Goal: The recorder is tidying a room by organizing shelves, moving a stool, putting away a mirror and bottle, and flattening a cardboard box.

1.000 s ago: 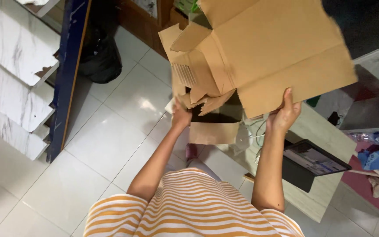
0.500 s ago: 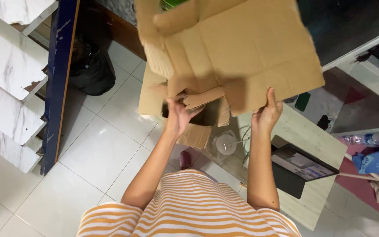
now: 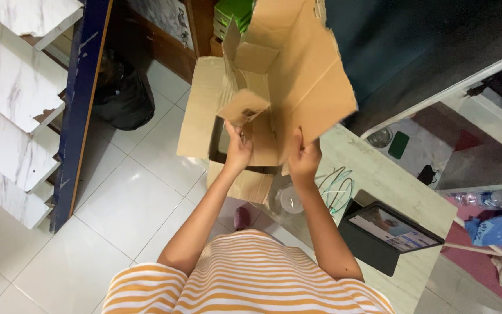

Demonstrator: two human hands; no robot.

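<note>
Bottom centre of frame: orange-and-white striped shirt (image 3: 251, 279), both bare forearms reaching up toward centre.

Left hand (image 3: 238, 148), centre frame: fingers closed around the lower edge of a small inner flap of the brown corrugated cardboard box (image 3: 289, 75). Grip is a pinch on the flap.

Right hand (image 3: 304, 160), just right of the left: fingers curled over the bottom edge of the large side panel. Grip closed on the board edge.

Box position: held up in the air, centre to upper centre of frame, opened out, flaps splayed, edges torn. Below it, another brown cardboard carton (image 3: 204, 116) sits on the white tiled floor (image 3: 117, 192).

Handling judgement: empty corrugated board, so probably light; stiff along the panels, floppy at the creases. Torn edges may rip if pulled. Best hold looks to be the panel edges near a crease, both hands.

Right of centre: pale wooden desk (image 3: 379, 174) with a black tablet (image 3: 390, 232) and a coil of pale green cable (image 3: 335, 186). Upper left: black rubbish bag (image 3: 120, 93).
</note>
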